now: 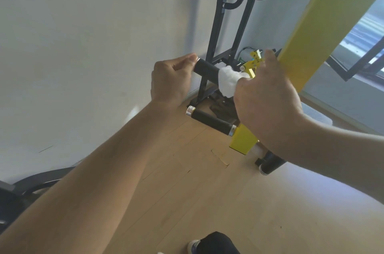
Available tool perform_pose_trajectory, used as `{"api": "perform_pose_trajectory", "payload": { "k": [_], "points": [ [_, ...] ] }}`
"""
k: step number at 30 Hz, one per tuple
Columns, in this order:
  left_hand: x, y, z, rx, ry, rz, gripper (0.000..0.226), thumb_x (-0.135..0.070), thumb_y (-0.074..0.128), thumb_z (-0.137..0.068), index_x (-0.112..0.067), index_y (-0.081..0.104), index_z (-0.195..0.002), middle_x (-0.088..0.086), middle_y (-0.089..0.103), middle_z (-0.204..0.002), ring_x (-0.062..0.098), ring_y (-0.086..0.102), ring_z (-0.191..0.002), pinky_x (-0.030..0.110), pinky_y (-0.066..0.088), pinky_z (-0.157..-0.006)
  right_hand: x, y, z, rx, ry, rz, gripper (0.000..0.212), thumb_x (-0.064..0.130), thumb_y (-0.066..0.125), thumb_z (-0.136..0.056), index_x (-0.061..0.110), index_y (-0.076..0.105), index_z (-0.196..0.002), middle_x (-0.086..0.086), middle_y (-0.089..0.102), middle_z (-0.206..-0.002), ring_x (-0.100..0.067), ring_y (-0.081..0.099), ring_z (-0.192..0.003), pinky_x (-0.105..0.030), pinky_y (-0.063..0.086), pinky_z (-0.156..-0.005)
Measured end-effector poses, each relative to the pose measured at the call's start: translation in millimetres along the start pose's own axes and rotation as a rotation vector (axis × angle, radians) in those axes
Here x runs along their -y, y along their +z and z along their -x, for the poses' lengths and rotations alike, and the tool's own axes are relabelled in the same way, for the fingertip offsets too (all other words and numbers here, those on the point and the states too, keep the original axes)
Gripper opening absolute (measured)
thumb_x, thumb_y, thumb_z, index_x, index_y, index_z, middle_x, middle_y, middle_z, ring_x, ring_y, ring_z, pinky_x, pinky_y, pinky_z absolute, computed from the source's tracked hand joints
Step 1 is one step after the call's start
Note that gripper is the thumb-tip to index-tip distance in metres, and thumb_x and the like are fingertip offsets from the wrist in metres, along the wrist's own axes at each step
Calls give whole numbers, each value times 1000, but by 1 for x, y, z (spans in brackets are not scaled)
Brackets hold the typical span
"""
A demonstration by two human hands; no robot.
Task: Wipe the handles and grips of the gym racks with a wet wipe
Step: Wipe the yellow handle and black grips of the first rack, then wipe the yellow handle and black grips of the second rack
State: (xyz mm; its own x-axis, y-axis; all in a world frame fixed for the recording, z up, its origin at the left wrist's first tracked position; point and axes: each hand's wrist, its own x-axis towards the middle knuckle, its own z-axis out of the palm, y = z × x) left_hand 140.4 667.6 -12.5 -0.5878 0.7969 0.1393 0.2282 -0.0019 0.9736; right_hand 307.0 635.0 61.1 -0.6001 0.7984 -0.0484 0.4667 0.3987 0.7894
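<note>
A black foam upper grip (206, 69) sticks out leftward from the yellow rack arm (324, 25). My left hand (171, 80) pinches its free end between thumb and fingers. My right hand (268, 95) wraps a white wet wipe (228, 81) around the inner end of that grip. Below it a second black lower grip (212, 121) with silver end caps juts from a yellow block (243, 141); no hand touches it.
A white wall (83, 46) stands close on the left. A black steel frame (226, 25) rises behind the grips. Another black grip (270, 163) hangs low at right. Wooden floor (207, 201) lies below, my shoe (194, 246) at the bottom edge, a window at right.
</note>
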Motion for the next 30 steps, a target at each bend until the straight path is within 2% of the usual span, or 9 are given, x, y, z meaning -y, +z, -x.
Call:
{"api": "perform_pose_trajectory", "payload": {
  "k": [3, 7, 10, 12, 15, 18, 22, 26, 30],
  "points": [
    [3, 4, 13, -53, 45, 66, 32, -41, 60, -96, -22, 74, -117, -10, 75, -111, 6, 68, -104, 23, 51, -95, 4, -2, 17, -70, -19, -75, 28, 25, 36, -95, 11, 60, -89, -10, 66, -94, -37, 56, -113, -60, 10, -118],
    [19, -6, 33, -10, 11, 50, 36, -43, 58, -95, -36, 64, -130, -6, 67, -129, 3, 61, -116, 25, 47, -99, 25, 4, 51, -125, -200, -485, 20, 25, 49, -92, 19, 67, -99, 0, 66, -99, -28, 60, -104, -48, 31, -102],
    [43, -20, 72, 51, 42, -52, 39, -51, 54, -96, -38, 60, -133, -18, 61, -136, 0, 56, -125, 27, 41, -110, 26, 17, 69, 19, -234, -893, 25, 43, 44, -99, 35, 62, -115, 14, 64, -96, -11, 61, -82, -22, 39, -66],
    [56, -22, 110, 122, 37, -79, 42, -51, 52, -97, -33, 60, -134, -17, 61, -135, -1, 56, -125, 29, 42, -110, 28, 36, 76, 26, -241, -1044, 26, 50, 45, -98, 37, 64, -111, 15, 60, -84, -8, 56, -69, -21, 34, -52],
    [64, -5, 177, 145, -123, 119, 51, -59, 47, -88, -21, 74, -109, -6, 76, -108, 10, 70, -104, 29, 47, -96, 44, 74, 90, 34, -310, -1164, 24, 50, 48, -97, 31, 61, -93, 14, 58, -77, -5, 55, -66, -26, 38, -50],
    [77, 20, 239, 21, -232, 200, 63, -64, 44, -88, -9, 75, -88, 7, 75, -90, 26, 69, -88, 38, 48, -88, 63, 116, 107, 51, -372, -1340, 23, 47, 58, -92, 27, 55, -83, 10, 62, -78, -15, 60, -73, -33, 47, -60],
    [91, 47, 339, -136, -369, 223, 63, -66, 55, -86, -7, 73, -98, 18, 72, -95, 31, 68, -88, 45, 51, -87, 89, 156, 139, 171, -458, -1523, 23, 39, 68, -84, 18, 59, -80, 1, 69, -78, -25, 61, -73, -32, 44, -57],
    [91, 59, 429, -279, -485, 182, 47, -54, 77, -74, -19, 70, -105, 5, 75, -96, 24, 70, -92, 44, 52, -84, 113, 169, 184, 299, -628, -1584, 24, 39, 71, -84, 16, 66, -81, -1, 74, -76, -24, 69, -77, -38, 54, -67],
    [93, 51, 495, -429, -618, 113, 24, -48, 71, -84, -27, 73, -96, 0, 75, -94, 21, 70, -93, 47, 50, -95, 138, 167, 226, 448, -807, -1553, 25, 40, 69, -88, 16, 66, -81, 3, 72, -69, -20, 69, -69, -33, 48, -59]
  ]
}}
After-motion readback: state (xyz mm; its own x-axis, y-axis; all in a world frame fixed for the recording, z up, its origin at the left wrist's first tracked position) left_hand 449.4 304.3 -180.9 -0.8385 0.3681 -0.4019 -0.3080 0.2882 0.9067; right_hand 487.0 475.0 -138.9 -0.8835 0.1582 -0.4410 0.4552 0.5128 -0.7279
